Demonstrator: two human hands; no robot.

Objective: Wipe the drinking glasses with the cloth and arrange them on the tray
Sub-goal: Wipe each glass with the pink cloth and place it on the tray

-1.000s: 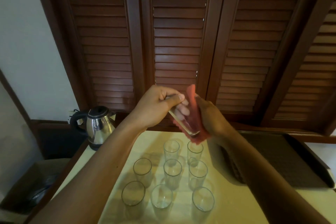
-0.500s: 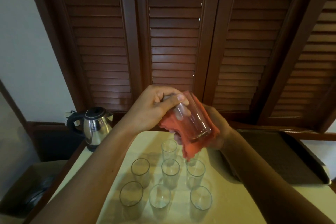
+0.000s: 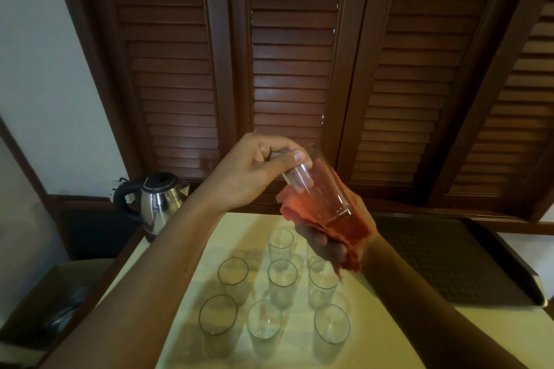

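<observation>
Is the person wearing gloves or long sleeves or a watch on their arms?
No. The left hand and right hand are bare, with no gloves or rings that can be seen. Both forearms are uncovered as far as the picture shows, with no sleeves, watch or bracelet. The left thumb has a short, plain nail.

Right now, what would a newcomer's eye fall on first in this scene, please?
The red cloth cupped in the right hand under a tilted glass, which the left hand grips at centre. Below stand clear glasses on the pale table; a dark tray lies to the right.
</observation>
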